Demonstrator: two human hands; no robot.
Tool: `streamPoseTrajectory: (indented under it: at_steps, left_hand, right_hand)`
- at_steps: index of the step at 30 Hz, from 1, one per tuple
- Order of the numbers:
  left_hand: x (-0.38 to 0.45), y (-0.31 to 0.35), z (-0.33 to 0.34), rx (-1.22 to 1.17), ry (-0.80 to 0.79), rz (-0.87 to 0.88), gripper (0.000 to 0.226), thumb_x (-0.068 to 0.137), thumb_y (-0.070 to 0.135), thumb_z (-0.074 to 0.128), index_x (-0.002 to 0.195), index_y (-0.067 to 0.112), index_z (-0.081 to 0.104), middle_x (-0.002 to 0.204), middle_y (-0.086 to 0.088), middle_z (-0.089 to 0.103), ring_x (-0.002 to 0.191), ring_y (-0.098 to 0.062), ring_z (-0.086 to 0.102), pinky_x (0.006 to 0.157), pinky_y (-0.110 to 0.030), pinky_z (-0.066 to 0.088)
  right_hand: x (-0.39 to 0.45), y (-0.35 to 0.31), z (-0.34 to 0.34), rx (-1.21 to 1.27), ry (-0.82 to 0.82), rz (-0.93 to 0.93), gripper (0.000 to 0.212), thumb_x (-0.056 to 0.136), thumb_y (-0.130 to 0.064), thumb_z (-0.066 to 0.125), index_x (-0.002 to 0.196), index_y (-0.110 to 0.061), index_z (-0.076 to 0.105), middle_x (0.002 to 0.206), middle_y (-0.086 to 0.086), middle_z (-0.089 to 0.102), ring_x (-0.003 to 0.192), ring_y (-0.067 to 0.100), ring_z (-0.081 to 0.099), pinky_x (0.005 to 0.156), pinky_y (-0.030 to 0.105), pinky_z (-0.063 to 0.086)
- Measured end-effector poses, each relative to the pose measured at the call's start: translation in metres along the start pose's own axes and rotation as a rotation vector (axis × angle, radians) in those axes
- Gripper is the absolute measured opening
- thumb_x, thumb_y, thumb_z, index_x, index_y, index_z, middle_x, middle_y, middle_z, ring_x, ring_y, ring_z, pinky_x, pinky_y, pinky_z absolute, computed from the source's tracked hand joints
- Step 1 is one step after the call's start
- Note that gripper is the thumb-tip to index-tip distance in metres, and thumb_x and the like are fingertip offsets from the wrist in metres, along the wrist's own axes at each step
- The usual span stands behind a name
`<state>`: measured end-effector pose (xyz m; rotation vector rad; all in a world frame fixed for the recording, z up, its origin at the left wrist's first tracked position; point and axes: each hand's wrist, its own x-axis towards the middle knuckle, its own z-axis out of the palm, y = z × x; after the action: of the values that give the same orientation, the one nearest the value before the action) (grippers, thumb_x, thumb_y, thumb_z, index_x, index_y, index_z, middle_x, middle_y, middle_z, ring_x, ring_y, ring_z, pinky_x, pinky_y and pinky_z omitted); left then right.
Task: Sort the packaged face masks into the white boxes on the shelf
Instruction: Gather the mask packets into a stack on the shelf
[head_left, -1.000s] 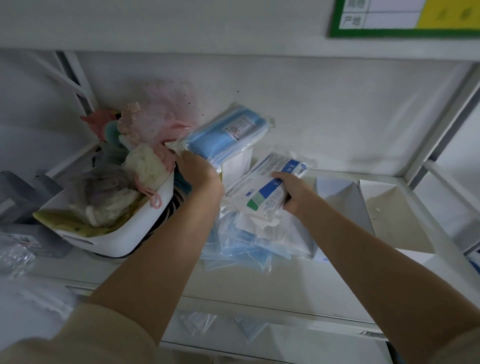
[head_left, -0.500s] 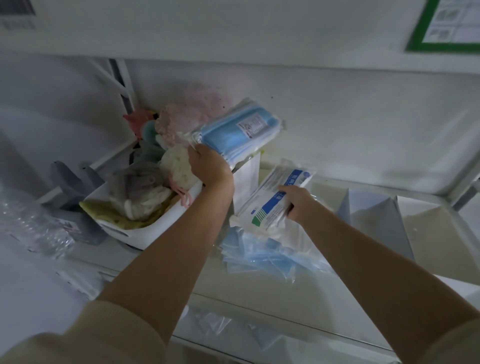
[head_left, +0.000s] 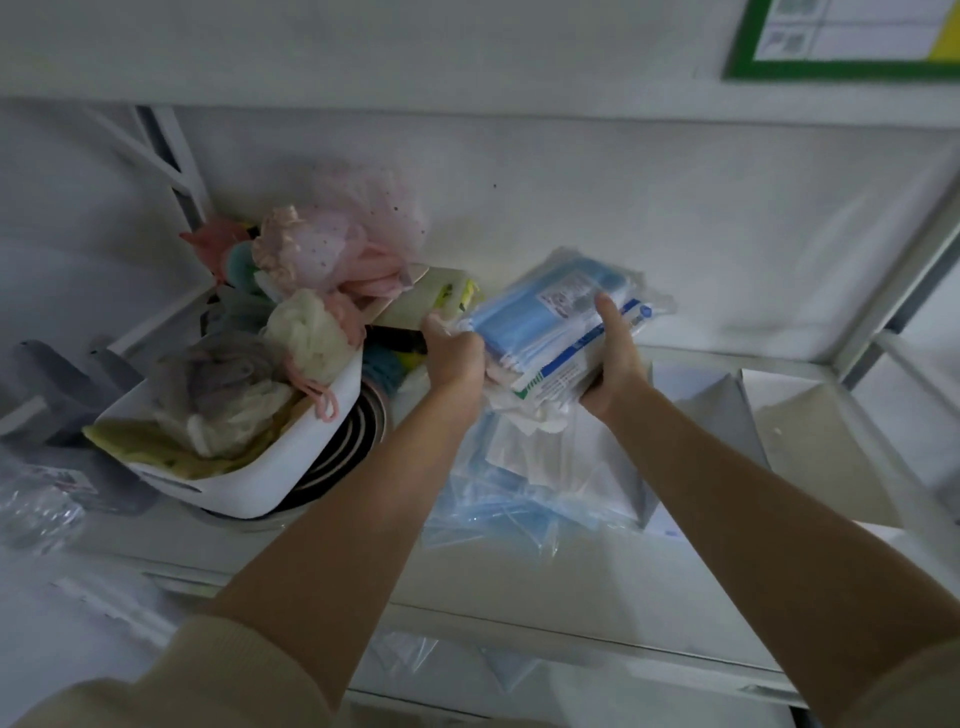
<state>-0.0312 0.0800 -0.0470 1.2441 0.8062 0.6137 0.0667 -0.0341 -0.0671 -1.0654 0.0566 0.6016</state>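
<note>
both hands (head_left: 457, 358) now clamp crinkly mask packs (head_left: 540, 322) together.

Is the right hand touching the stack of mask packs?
Touching. The head view shows the right hand gripping the stack of mask packs, thumb pressed on top, fingers underneath.

Shelf (head_left: 519, 603): tub (head_left: 249, 488) sitting at left, tilted, cloth items (head_left: 311, 270) piling in it. Loose mask packets (head_left: 498, 514) lying at centre, right of the tub. Open boxes (head_left: 727, 415) standing at right, behind and beside the packets. Mask bundle (head_left: 550, 332) hanging above the packets, left hand (head_left: 454, 353) gripping its left end, right hand (head_left: 615, 364) its right. Sign (head_left: 841, 41) hanging on the wall above, at right.
</note>
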Motion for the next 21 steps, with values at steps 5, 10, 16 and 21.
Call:
streamPoseTrajectory:
  at_steps: [5,10,16,21]
  left_hand:
    - [-0.006,-0.013,0.01,0.28,-0.184,-0.059,0.013,0.081,0.023,0.056,0.07,0.017,0.06,0.078,-0.012,0.071,0.053,-0.022,0.069,0.051,-0.03,0.058]
    - [0.01,-0.023,0.014,0.512,-0.085,0.184,0.033,0.069,0.039,0.044,0.052,0.016,0.06,0.06,-0.003,0.068,0.061,-0.023,0.063,0.064,-0.03,0.049]
    - [-0.006,-0.043,0.039,0.56,-0.577,-0.079,0.037,0.089,0.055,0.041,0.093,0.023,0.06,0.097,-0.007,0.066,0.087,-0.023,0.062,0.079,-0.033,0.048]
    - [-0.024,-0.044,0.056,0.229,-0.706,-0.226,0.039,0.088,0.036,0.065,0.12,0.015,0.056,0.093,-0.007,0.072,0.073,-0.017,0.073,0.059,-0.029,0.059]
  right_hand:
    - [-0.003,-0.009,-0.022,-0.08,0.098,-0.034,0.066,0.065,-0.018,0.079,0.124,-0.007,0.053,0.119,0.017,0.063,0.105,0.036,0.063,0.089,0.054,0.051]
    - [-0.011,-0.021,-0.053,-0.243,0.075,0.028,0.044,0.073,-0.014,0.069,0.115,-0.009,0.057,0.093,0.013,0.066,0.08,0.031,0.066,0.066,0.039,0.057]
    - [-0.023,-0.023,-0.067,-0.322,0.031,0.025,0.046,0.075,-0.014,0.063,0.12,-0.008,0.058,0.097,0.016,0.068,0.082,0.032,0.067,0.067,0.04,0.057]
    - [-0.028,-0.031,-0.073,-0.297,-0.147,0.014,0.033,0.081,-0.027,0.062,0.109,-0.01,0.063,0.087,0.013,0.072,0.074,0.029,0.071,0.064,0.039,0.058]
